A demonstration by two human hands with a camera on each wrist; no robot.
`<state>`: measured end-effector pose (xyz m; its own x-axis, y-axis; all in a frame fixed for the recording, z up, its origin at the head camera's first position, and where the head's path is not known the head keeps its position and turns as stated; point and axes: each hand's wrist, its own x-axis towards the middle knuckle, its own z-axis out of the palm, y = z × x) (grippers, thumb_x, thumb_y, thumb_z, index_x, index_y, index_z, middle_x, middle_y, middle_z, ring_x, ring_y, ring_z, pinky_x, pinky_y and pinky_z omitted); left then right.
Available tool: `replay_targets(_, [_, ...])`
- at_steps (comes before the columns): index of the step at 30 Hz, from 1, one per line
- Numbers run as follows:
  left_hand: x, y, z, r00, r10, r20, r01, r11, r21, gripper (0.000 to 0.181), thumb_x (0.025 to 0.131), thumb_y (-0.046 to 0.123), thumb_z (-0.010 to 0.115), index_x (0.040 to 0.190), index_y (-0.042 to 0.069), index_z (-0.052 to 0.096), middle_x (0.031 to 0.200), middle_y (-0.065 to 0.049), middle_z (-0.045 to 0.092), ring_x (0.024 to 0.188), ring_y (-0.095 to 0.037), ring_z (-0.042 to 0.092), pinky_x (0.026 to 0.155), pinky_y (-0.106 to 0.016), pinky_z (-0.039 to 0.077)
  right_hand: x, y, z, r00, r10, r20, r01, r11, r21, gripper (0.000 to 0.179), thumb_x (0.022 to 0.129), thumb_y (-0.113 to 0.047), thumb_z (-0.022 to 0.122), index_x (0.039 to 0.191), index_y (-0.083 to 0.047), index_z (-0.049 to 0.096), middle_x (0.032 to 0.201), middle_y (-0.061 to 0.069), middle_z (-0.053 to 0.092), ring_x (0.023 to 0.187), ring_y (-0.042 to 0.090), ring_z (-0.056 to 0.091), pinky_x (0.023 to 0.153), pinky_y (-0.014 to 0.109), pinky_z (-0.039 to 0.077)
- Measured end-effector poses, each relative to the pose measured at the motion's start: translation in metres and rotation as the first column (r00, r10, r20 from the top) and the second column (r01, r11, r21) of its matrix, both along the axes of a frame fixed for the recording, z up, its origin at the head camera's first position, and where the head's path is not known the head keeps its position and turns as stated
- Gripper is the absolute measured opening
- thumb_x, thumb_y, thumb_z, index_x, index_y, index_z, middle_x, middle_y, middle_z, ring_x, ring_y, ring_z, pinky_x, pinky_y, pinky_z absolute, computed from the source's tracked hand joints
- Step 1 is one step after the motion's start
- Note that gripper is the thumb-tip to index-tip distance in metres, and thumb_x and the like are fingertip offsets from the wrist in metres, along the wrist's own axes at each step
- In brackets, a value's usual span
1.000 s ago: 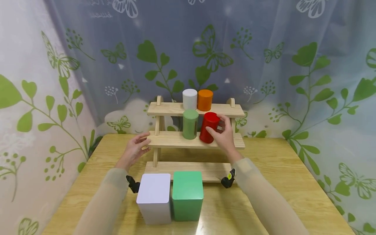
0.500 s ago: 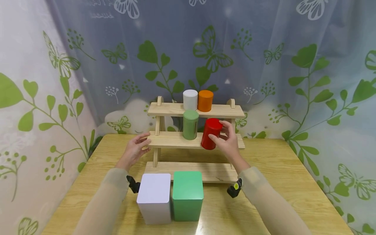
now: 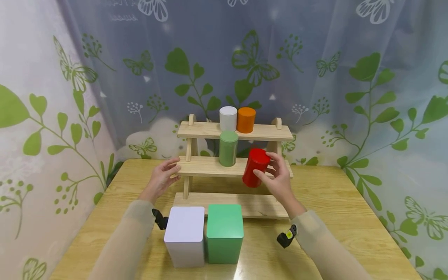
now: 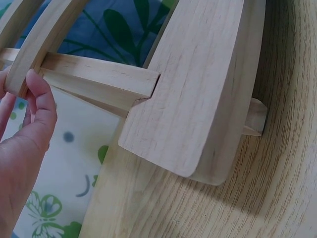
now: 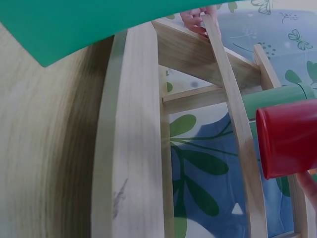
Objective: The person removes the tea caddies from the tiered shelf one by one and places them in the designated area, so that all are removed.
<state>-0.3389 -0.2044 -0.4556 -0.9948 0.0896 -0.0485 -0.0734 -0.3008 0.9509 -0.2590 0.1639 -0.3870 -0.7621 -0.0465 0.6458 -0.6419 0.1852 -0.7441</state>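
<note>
A red canister (image 3: 256,168) leans slightly in my right hand (image 3: 280,177), which grips it by its right side, in front of the middle board. In the right wrist view the red canister (image 5: 290,139) is large at the right, with only a bit of the hand showing. My left hand (image 3: 163,177) is at the left end of the wooden shelf's (image 3: 203,165) middle board. The left wrist view shows that hand (image 4: 29,134) pinching the board's end (image 4: 37,47) between thumb and fingers. A light green canister (image 3: 228,149) stands upright on the middle board.
On the top board a white canister (image 3: 228,119) and an orange canister (image 3: 246,120) stand side by side. In front of the lowest board, a white box (image 3: 184,235) and a green box (image 3: 225,233) stand on the wooden table (image 3: 315,202). A patterned curtain (image 3: 297,77) hangs behind.
My right hand has lifted the red canister off the middle board and brought it toward me, a little to the right. The left hand has stayed at the board's end.
</note>
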Motion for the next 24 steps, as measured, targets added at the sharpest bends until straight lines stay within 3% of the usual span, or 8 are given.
replay_targets(11, [0.0, 0.001, 0.0, 1.0, 0.005, 0.004, -0.005, 1.0, -0.002, 0.05, 0.087, 0.009, 0.065, 0.133, 0.002, 0.047, 0.118, -0.006, 0.042, 0.089, -0.013, 0.048, 0.073, -0.028, 0.051, 0.016, 0.004, -0.007, 0.995, 0.042, -0.089, -0.036, 0.997, 0.068, 0.058, 0.073, 0.017, 0.067, 0.125, 0.011, 0.041, 0.122, 0.023, 0.049, 0.104, 0.012, 0.054, 0.083, 0.028, 0.05])
replay_targets(19, [0.001, 0.0, -0.001, 1.0, 0.01, 0.005, -0.01, 1.0, -0.002, 0.049, 0.088, 0.009, 0.065, 0.133, 0.002, 0.047, 0.116, -0.006, 0.042, 0.088, -0.013, 0.048, 0.073, -0.029, 0.051, 0.024, 0.006, -0.014, 0.963, 0.057, -0.262, -0.022, 0.991, 0.135, 0.06, 0.061, 0.024, 0.071, 0.116, 0.017, 0.045, 0.111, 0.029, 0.051, 0.099, 0.021, 0.057, 0.081, 0.027, 0.051])
replay_targets(24, [0.0, 0.001, -0.001, 1.0, 0.018, 0.009, -0.018, 1.0, 0.006, 0.048, 0.087, 0.009, 0.065, 0.132, 0.004, 0.049, 0.116, -0.007, 0.042, 0.088, -0.013, 0.048, 0.072, -0.029, 0.052, 0.029, 0.006, -0.022, 0.954, 0.064, -0.294, -0.028, 0.992, 0.126, 0.06, 0.058, 0.025, 0.072, 0.113, 0.02, 0.046, 0.107, 0.031, 0.052, 0.093, 0.022, 0.061, 0.08, 0.027, 0.052])
